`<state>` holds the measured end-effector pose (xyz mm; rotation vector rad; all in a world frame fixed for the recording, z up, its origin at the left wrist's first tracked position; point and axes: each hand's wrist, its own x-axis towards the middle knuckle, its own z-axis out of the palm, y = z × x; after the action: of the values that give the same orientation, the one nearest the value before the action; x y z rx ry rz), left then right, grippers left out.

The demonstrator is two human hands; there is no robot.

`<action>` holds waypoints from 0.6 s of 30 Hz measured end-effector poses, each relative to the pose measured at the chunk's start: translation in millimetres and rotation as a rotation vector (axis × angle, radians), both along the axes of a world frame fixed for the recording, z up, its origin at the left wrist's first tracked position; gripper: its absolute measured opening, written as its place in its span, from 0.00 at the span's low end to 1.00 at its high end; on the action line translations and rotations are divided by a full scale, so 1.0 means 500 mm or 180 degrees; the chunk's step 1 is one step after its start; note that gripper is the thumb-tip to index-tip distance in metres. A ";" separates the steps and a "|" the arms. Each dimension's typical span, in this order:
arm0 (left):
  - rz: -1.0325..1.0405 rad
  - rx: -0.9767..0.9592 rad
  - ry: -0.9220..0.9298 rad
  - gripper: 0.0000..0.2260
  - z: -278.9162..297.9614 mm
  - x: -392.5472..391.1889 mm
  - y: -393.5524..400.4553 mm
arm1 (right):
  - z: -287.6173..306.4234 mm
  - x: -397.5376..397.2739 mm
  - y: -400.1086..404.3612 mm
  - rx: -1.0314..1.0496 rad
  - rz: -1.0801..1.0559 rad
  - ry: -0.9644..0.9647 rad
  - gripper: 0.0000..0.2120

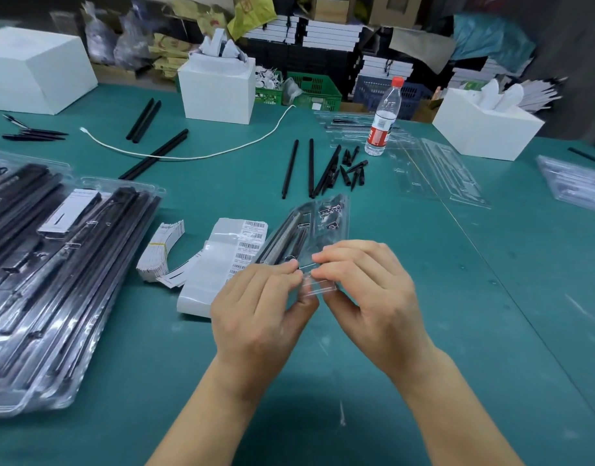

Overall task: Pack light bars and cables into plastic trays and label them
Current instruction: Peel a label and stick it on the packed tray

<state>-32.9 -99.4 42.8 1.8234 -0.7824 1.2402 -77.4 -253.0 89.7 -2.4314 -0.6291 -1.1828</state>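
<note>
A clear plastic tray point(318, 227) with black light bars and small parts inside is held above the green table, tilted away from me. My left hand point(259, 307) and my right hand point(366, 290) both pinch its near end, fingertips almost touching. Under the tray lies a sheet of barcode labels point(247, 245), with a banded bundle of white cards point(161, 252) to its left. Loose black light bars point(311, 168) and short black end pieces point(355, 166) lie further back.
A stack of filled clear trays point(54, 274) covers the left side. Empty clear trays point(437, 173) lie at the right, beside a water bottle point(383, 117). White boxes point(218, 89) stand along the back, and a white cable point(202, 153) crosses the table.
</note>
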 end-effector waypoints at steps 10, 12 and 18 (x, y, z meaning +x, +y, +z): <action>-0.0117 0.0139 -0.0050 0.08 0.015 -0.001 0.009 | 0.026 -0.009 -0.002 -0.0282 0.0005 0.0356 0.09; -0.0104 0.0122 -0.0051 0.08 0.016 -0.001 0.010 | 0.027 -0.008 0.000 -0.0292 -0.0003 0.0332 0.09; -0.0068 0.0127 -0.0003 0.08 0.017 0.001 0.015 | 0.028 -0.005 0.015 -0.0273 -0.0085 0.0287 0.09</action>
<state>-32.6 -92.0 51.1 1.8419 -0.8305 1.2197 -80.1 -245.7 104.0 -2.5562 -0.6343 -1.0701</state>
